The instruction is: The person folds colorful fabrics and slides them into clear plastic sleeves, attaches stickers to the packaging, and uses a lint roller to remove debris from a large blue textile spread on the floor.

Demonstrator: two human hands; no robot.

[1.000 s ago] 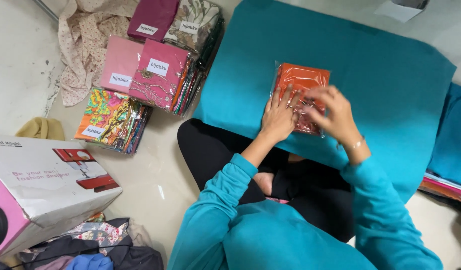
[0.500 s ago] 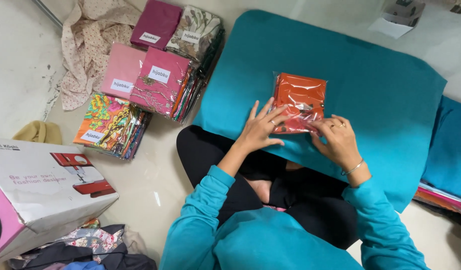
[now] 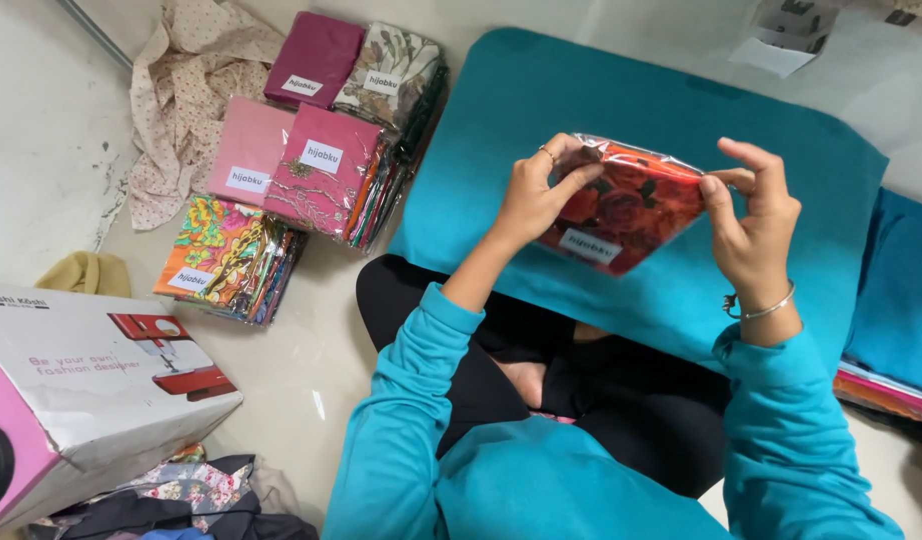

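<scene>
The flat red floral fabric pack in clear plastic wrap (image 3: 621, 205), previously resting on the teal cushion (image 3: 621, 90), is now lifted above it, pinched at its edges by left hand (image 3: 534, 197) and right hand (image 3: 751, 222).

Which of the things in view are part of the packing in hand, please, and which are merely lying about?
In hand:
- red floral packet, held by left hand and right hand
- teal cushion beneath it
- stacked wrapped packets

Lying about:
- sewing machine box
- dotted cloth
- clothes heap
</scene>
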